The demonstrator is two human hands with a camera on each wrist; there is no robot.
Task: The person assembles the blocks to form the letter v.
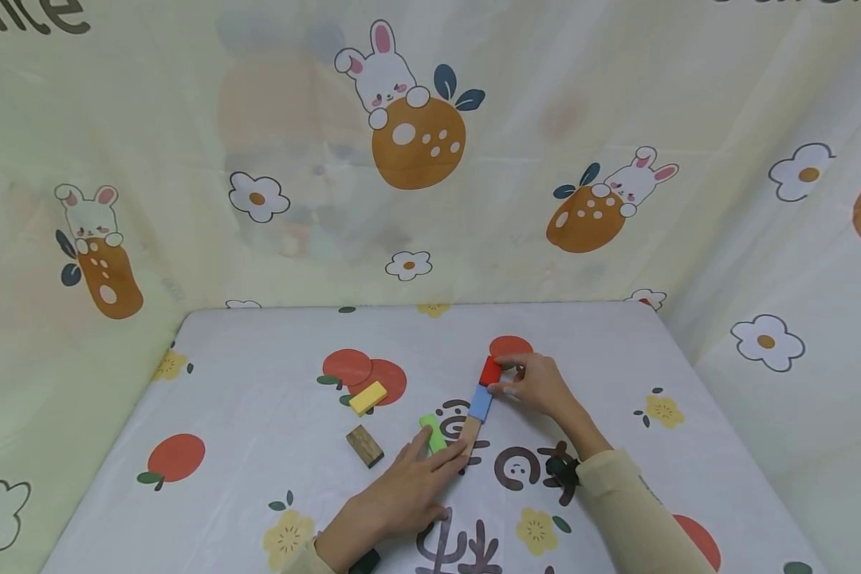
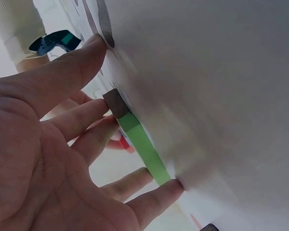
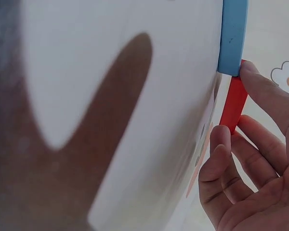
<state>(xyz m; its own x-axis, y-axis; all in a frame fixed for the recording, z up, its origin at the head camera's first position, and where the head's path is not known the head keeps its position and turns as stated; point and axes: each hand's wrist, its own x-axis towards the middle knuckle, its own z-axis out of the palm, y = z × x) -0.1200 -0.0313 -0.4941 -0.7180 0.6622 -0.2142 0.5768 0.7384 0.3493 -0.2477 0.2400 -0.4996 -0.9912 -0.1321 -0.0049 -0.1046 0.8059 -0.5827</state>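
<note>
A red block (image 1: 490, 371), a blue block (image 1: 480, 403) and a tan wooden block (image 1: 470, 431) lie end to end in a slanting row on the table. My right hand (image 1: 538, 387) pinches the red block (image 3: 234, 103) at the far end, its thumb by the joint with the blue block (image 3: 232, 38). My left hand (image 1: 409, 486) lies low with fingers extended. Its fingertips touch the near end of the tan block and a green block (image 1: 434, 433) left of the row; the green block (image 2: 147, 154) also shows beyond the fingers in the left wrist view.
A yellow block (image 1: 368, 398) and a dark brown wood-grain block (image 1: 365, 446) lie apart to the left. The white tablecloth (image 1: 244, 383) carries printed fruit, flowers and lettering. Patterned curtains (image 1: 186, 263) stand behind and beside the table.
</note>
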